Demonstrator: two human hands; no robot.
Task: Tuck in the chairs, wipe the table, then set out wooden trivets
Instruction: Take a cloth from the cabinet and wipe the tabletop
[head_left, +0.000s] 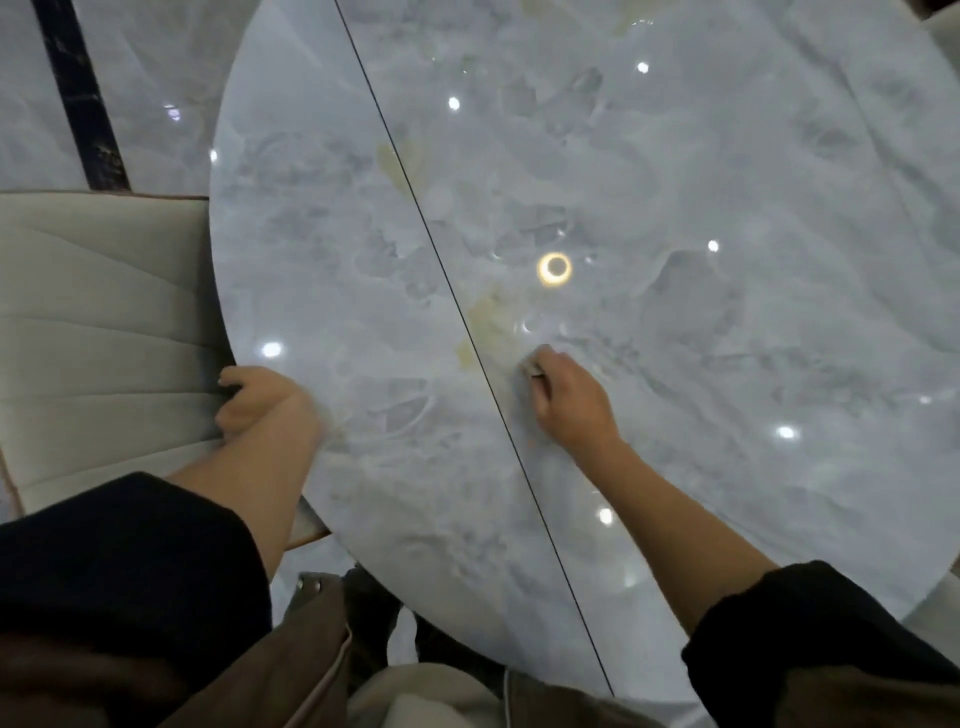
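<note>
Cream chair (93, 322) sits tucked at left. Beside it our left hand (260, 402) curls over the table (675, 156) rim. Right of the seam (447, 270), our right hand (566, 400) pinches a small pad (532, 369), mostly hidden, against the top. We should press it flat and stroke across the yellowish marks (485, 317) in overlapping passes.

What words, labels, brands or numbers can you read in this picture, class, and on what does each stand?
None: no readable text anywhere. The table, the cream chair, the dark sleeves and the small cloth pinched in the right hand bear no lettering. Bright spots on the table are light reflections, not signs.
</note>
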